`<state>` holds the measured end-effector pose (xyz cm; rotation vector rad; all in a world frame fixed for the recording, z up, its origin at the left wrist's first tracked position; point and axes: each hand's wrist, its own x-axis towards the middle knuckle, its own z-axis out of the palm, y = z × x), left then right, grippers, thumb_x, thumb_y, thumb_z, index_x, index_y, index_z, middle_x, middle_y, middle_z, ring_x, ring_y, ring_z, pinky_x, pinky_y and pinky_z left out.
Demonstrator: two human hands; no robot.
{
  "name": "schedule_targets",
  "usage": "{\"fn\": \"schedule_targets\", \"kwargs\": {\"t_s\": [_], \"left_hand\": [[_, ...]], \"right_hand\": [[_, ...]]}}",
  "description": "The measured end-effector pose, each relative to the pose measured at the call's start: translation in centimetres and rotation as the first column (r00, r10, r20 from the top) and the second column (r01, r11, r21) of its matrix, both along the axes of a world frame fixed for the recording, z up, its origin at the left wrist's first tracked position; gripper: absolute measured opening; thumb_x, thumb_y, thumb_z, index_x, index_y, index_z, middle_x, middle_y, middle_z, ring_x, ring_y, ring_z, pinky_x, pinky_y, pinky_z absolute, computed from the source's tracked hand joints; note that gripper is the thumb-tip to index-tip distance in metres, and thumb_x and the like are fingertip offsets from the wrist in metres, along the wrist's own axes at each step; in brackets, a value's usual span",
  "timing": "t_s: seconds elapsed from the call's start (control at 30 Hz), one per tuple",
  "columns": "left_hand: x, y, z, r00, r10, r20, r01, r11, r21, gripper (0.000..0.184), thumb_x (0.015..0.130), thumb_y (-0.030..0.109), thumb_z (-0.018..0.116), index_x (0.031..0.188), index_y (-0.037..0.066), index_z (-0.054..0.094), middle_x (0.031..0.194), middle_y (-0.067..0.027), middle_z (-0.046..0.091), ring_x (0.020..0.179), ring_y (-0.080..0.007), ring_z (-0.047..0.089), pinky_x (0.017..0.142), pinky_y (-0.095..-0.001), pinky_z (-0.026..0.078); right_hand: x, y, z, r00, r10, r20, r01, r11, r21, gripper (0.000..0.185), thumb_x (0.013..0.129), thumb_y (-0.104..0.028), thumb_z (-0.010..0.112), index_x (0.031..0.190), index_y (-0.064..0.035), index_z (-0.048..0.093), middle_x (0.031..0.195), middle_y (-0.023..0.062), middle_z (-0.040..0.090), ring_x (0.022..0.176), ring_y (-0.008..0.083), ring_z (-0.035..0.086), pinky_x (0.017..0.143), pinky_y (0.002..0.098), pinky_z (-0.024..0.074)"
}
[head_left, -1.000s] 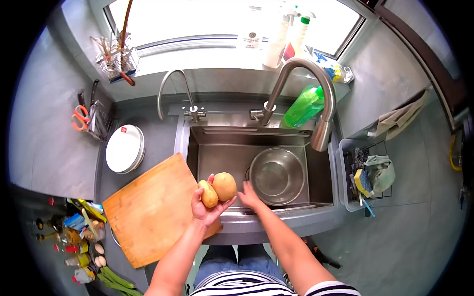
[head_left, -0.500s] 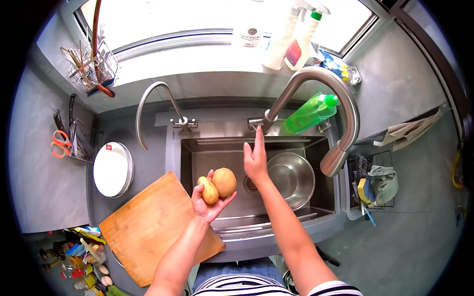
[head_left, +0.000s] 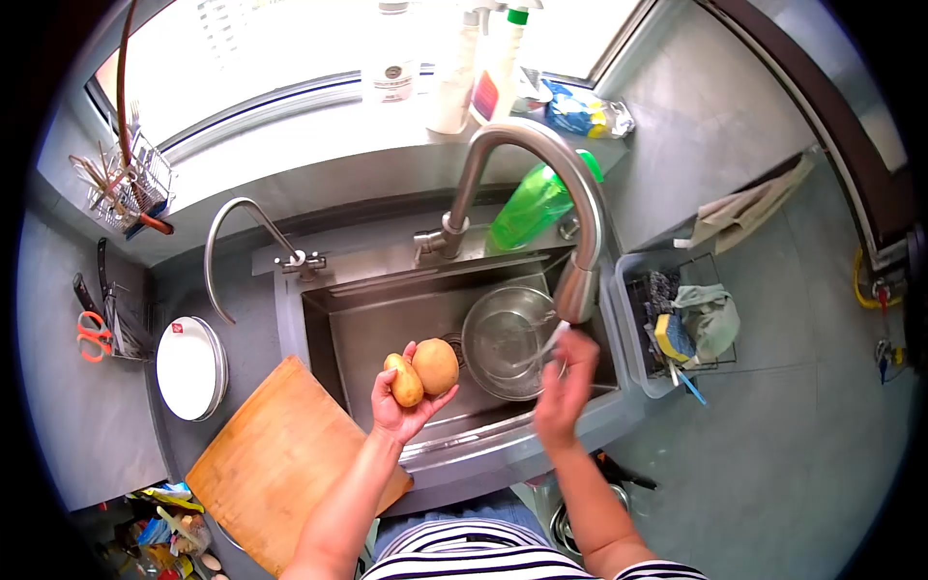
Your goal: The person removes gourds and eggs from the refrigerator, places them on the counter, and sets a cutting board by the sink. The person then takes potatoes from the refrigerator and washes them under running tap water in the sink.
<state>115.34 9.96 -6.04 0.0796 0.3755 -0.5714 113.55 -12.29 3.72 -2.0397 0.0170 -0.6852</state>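
Note:
My left hand (head_left: pixel 401 411) is closed around two potatoes above the left part of the sink (head_left: pixel 372 319). The smaller, longer potato (head_left: pixel 405 383) lies against the rounder potato (head_left: pixel 436 366). My right hand (head_left: pixel 565 391) is raised just below the spout of the large faucet (head_left: pixel 577 290), apart from the potatoes. Motion smears its fingers, so I cannot tell whether they are open or closed. Water streams from the spout beside this hand, toward a metal bowl (head_left: pixel 507 343) in the sink.
A wooden cutting board (head_left: pixel 280 459) overlaps the counter at the sink's left. Behind it are stacked white plates (head_left: pixel 188 369) and a thin curved tap (head_left: pixel 217 246). A green bottle (head_left: pixel 530 208) stands behind the sink. At the right, a bin (head_left: pixel 633 329) holds a sponge (head_left: pixel 674 338) and cloths.
My right hand has moved from the faucet's lever to beneath its spout. Water now runs, where none showed earlier. The view has turned right; my left hand still holds both potatoes.

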Motion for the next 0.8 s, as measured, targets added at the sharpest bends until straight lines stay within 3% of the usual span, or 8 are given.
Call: {"fn": "schedule_targets", "kwargs": {"t_s": [0.1,0.17,0.23,0.37,0.57,0.7,0.77,0.8], "left_hand": [[0.1,-0.9,-0.3,0.997,-0.055,0.054,0.055,0.998,-0.005,0.055,0.077,0.035,0.065,0.130,0.028,0.053,0.144,-0.0068,0.041,0.135,-0.0359,0.037,0.109,-0.0605,0.032],[-0.3,-0.9,-0.6,0.998,-0.055,0.039,0.054,0.998,0.022,0.055,0.077,0.033,0.064,0.130,0.027,0.052,0.144,-0.0074,0.041,0.134,-0.0365,0.038,0.108,-0.0610,0.032],[-0.4,-0.7,-1.0,0.999,-0.043,0.029,0.041,0.998,0.048,0.053,0.078,0.032,0.063,0.130,0.025,0.052,0.144,-0.0089,0.041,0.134,-0.0379,0.038,0.108,-0.0618,0.032],[-1.1,0.3,-0.9,1.000,-0.007,0.029,0.004,0.996,0.094,0.053,0.078,0.031,0.063,0.129,0.024,0.052,0.144,-0.0093,0.041,0.134,-0.0378,0.038,0.109,-0.0623,0.031],[-2.5,1.8,-2.5,0.999,0.026,0.023,-0.028,0.994,0.107,0.053,0.081,0.032,0.061,0.131,0.022,0.051,0.143,-0.0082,0.043,0.134,-0.0362,0.039,0.109,-0.0627,0.030],[-3.0,1.5,-4.7,0.999,-0.034,-0.014,0.036,0.991,0.130,0.049,0.082,0.032,0.059,0.129,0.019,0.052,0.141,-0.0093,0.045,0.131,-0.0353,0.041,0.108,-0.0610,0.032],[-3.3,1.2,-6.3,0.994,-0.101,-0.038,0.107,0.975,0.196,0.047,0.082,0.032,0.058,0.126,0.017,0.053,0.138,-0.0100,0.047,0.128,-0.0348,0.044,0.106,-0.0586,0.035],[-3.4,1.0,-7.5,0.990,-0.137,-0.025,0.138,0.945,0.297,0.039,0.087,0.032,0.059,0.121,0.015,0.055,0.126,-0.0093,0.054,0.117,-0.0289,0.052,0.099,-0.0514,0.042]], "right_hand": [[2.4,-2.8,5.2,0.999,-0.023,-0.042,0.026,0.998,0.063,0.047,0.097,-0.008,0.042,0.143,0.0023,0.036,0.140,0.0168,0.044,0.126,0.0237,0.045,0.105,0.0356,0.0334],[3.7,-3.6,2.5,0.965,0.242,-0.102,-0.174,0.880,0.442,0.049,0.098,-0.009,0.041,0.145,0.0028,0.032,0.141,0.0173,0.044,0.128,0.0252,0.044,0.108,0.0346,0.0312],[2.7,-2.1,2.2,0.969,0.201,-0.140,-0.174,0.967,0.185,0.049,0.098,-0.013,0.044,0.143,0.0041,0.036,0.143,0.0196,0.044,0.131,0.0288,0.045,0.110,0.0360,0.0308],[-0.4,2.8,3.3,0.881,0.440,-0.176,-0.410,0.894,0.179,0.052,0.093,-0.010,0.049,0.142,0.0054,0.038,0.144,0.0198,0.044,0.135,0.0301,0.042,0.112,0.0369,0.0289],[0.1,3.5,-2.9,0.862,0.443,-0.245,-0.279,0.819,0.501,0.057,0.089,-0.005,0.058,0.143,-0.0036,0.039,0.143,0.0139,0.045,0.133,0.0216,0.042,0.106,0.0355,0.0347],[-0.9,2.7,-15.9,0.596,0.593,-0.542,-0.152,0.746,0.649,0.072,0.087,-0.013,0.069,0.146,-0.0027,0.031,0.142,0.0161,0.044,0.128,0.0259,0.047,0.102,0.0384,0.0414],[-0.4,5.0,-13.0,0.502,0.743,-0.442,0.019,0.502,0.865,0.080,0.084,-0.010,0.073,0.149,-0.0048,0.026,0.132,0.0107,0.050,0.115,0.0223,0.055,0.096,0.0354,0.0463],[0.1,5.1,-14.5,0.493,0.709,-0.504,-0.086,0.616,0.783,0.080,0.083,-0.013,0.075,0.148,-0.0051,0.028,0.129,0.0106,0.052,0.113,0.0214,0.056,0.094,0.0353,0.0482]]}}
